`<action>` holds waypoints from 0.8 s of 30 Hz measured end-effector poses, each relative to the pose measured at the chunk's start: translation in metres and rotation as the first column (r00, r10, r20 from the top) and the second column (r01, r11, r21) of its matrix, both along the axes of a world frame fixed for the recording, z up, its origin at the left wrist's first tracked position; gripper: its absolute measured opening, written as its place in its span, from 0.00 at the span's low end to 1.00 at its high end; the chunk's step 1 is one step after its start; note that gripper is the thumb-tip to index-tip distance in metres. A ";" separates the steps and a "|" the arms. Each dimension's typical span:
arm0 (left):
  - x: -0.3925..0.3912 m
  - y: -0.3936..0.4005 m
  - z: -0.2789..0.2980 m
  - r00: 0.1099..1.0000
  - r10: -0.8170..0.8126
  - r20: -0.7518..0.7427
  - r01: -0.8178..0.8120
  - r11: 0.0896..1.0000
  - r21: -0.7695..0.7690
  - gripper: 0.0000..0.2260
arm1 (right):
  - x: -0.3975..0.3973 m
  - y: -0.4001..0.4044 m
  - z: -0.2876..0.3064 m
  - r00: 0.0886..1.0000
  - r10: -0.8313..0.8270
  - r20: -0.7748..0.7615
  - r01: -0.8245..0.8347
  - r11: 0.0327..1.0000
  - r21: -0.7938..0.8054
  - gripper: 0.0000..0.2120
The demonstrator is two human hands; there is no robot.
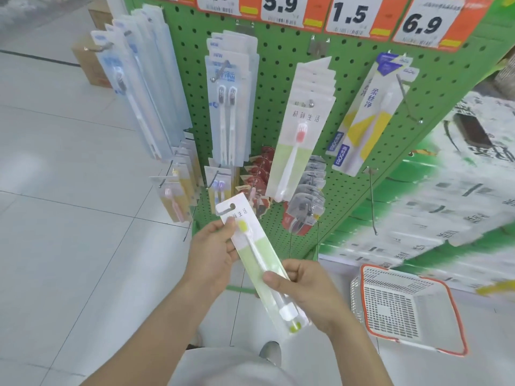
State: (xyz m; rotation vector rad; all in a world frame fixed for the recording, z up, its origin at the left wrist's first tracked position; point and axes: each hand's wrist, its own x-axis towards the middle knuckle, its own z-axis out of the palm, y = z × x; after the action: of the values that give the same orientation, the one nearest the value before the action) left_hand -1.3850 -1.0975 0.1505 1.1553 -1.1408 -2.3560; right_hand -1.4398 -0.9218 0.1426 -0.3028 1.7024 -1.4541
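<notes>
Indoors, left hand [213,256] and right hand [305,289] grip toothbrush pack [260,260] over tiled floor [69,218].

The price tags [281,6] above the pegboard [278,51] are cut off by the upper edge, and their small print is too fine to read. The thumb of the left hand [214,252] covers part of the lettering on the toothbrush pack [259,254], and the right hand [306,291] hides its lower right edge. The printed panel [446,190] at right is blurred beyond reading.
</notes>
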 end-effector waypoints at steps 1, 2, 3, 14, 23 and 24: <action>0.001 -0.004 0.000 1.000 0.023 -0.003 -0.023 1.000 -0.001 0.04 | -0.001 0.001 0.000 0.999 0.036 0.008 -0.036 0.999 0.012 0.09; 0.001 -0.008 -0.001 0.999 0.039 -0.005 -0.039 0.999 0.002 0.04 | -0.003 0.002 0.000 0.998 0.061 0.024 -0.061 0.998 0.012 0.08; 0.002 -0.010 -0.001 0.999 0.049 -0.008 -0.049 0.999 0.008 0.04 | -0.004 0.003 0.001 0.996 0.079 0.049 -0.079 0.997 0.002 0.07; 0.002 -0.027 -0.008 0.997 0.080 -0.014 -0.080 0.997 -0.006 0.10 | -0.005 -0.002 0.000 0.991 0.129 0.023 -0.128 0.991 -0.027 0.07; 0.012 -0.010 -0.012 1.000 -0.017 0.010 0.018 0.998 -0.056 0.10 | -0.003 -0.008 -0.014 0.994 -0.021 -0.107 0.034 0.992 0.120 0.14; 0.012 -0.013 -0.012 1.000 -0.001 0.001 0.001 0.998 -0.055 0.09 | -0.003 -0.008 -0.015 0.993 -0.036 -0.111 0.050 0.991 0.121 0.17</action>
State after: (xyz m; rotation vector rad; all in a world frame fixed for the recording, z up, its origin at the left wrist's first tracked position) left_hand -1.3725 -1.1105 0.1389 1.1375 -1.1994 -2.3098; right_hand -1.4425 -0.9300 0.1274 -0.2837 1.8888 -1.3775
